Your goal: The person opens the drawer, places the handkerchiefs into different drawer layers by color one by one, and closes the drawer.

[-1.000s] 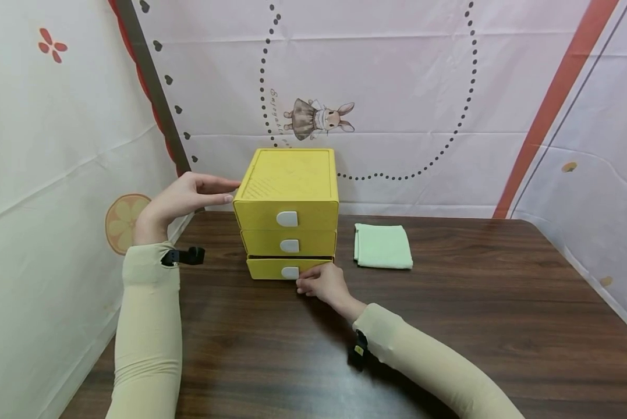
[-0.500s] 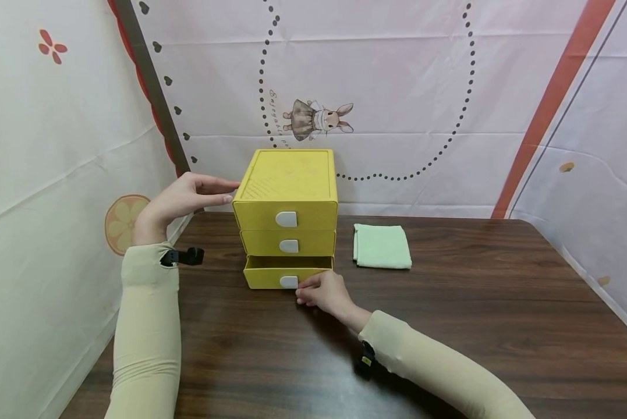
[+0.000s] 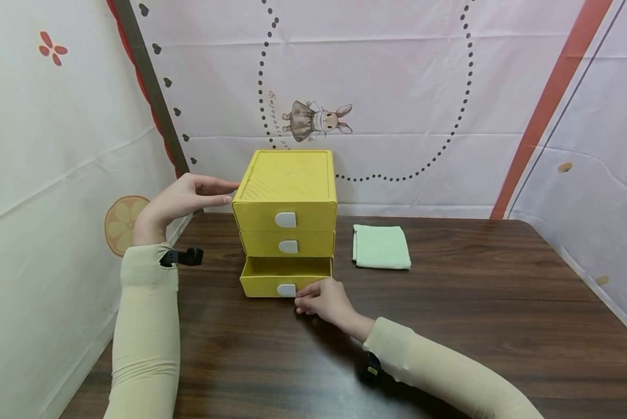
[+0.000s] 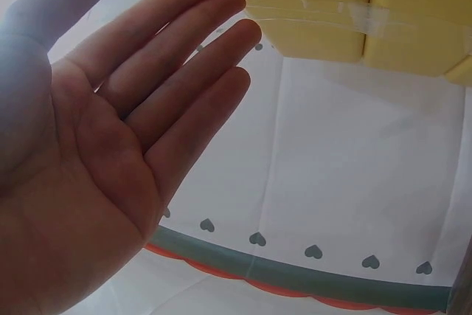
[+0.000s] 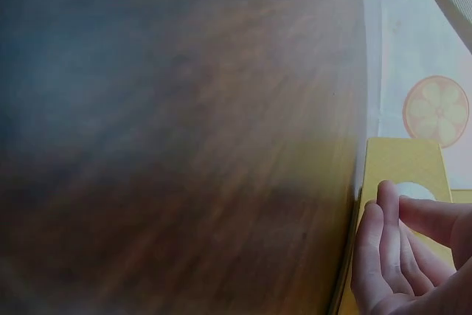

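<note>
A yellow box of three stacked drawers (image 3: 292,174) stands on the table. Its bottom drawer (image 3: 263,286) is pulled partway out, and the part of its inside that shows holds nothing. My right hand (image 3: 325,299) pinches the white tab handle (image 3: 286,290) of that drawer; in the right wrist view thumb and fingertips meet at the handle (image 5: 414,191). On the other side, my left hand (image 3: 184,199) has its fingertips at the upper left side of the box. In the left wrist view the left hand's fingers (image 4: 199,71) are straight, tips right by the yellow wall (image 4: 310,27).
A folded pale green cloth (image 3: 381,247) lies on the dark wood table (image 3: 475,302) to the right of the box. Printed fabric (image 3: 397,87) hangs behind the table and along both sides. Black straps sit on both wrists.
The bottom drawer has slid toward me from a narrow gap to well out, drawn by my right hand. My left hand has stayed at the box's side.
</note>
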The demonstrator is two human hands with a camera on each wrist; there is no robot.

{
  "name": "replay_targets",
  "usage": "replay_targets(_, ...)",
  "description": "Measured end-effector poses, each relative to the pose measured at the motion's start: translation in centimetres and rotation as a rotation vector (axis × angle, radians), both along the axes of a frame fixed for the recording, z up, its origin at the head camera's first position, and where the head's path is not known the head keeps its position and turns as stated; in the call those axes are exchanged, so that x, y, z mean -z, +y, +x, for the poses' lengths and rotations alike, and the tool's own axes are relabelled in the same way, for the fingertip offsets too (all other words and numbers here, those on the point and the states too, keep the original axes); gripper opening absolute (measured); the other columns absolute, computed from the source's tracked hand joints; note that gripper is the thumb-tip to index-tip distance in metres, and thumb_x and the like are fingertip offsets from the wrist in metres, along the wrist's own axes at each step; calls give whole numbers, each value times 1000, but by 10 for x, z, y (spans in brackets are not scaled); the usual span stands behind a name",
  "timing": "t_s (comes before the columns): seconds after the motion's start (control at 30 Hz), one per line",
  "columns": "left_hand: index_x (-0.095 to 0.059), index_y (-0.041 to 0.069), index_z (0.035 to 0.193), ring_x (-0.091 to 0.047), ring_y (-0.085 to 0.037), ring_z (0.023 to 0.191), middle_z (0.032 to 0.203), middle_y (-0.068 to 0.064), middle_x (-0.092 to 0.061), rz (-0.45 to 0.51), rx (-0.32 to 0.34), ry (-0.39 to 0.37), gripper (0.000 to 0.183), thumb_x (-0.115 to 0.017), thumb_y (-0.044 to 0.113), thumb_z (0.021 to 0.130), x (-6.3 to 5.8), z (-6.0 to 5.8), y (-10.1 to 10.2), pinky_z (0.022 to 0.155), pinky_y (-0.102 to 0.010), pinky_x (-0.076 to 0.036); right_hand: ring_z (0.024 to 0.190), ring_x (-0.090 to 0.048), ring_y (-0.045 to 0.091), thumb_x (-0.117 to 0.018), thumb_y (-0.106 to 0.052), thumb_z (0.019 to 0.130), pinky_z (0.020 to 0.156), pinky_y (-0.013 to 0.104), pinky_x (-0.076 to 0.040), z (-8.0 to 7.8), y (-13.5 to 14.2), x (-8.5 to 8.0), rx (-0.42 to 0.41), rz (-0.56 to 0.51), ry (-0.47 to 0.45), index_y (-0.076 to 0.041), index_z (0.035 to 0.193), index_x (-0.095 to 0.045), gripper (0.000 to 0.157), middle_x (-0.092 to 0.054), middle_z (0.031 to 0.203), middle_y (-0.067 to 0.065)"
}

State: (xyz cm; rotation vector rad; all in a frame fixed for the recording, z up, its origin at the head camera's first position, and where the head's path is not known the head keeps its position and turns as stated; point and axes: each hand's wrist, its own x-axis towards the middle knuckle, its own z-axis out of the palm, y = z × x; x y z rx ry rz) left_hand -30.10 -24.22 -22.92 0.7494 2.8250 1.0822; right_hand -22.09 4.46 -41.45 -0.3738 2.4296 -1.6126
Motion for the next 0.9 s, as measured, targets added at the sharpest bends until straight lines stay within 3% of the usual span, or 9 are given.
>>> replay_targets(0.7,-56,16,122,-51,-14,109,120,-1,-57,-3,-6,11,43,-61,34,82,2,-1,-1,77,-20,-45,62,-66,16,-68,-18,77,53,31,-52,19,6,1,-29,48,-20,-7,90,-71,18,-69,68,2)
replay_targets(0.9,-56,19,121,-51,-15,109,120,0,-57,1,-3,12,43,-61,36,82,8,-8,-5,79,-21,-45,62,-66,16,-67,-18,78,52,32,-52,24,7,1,-48,52,-17,-6,92,-71,18,-69,68,1)
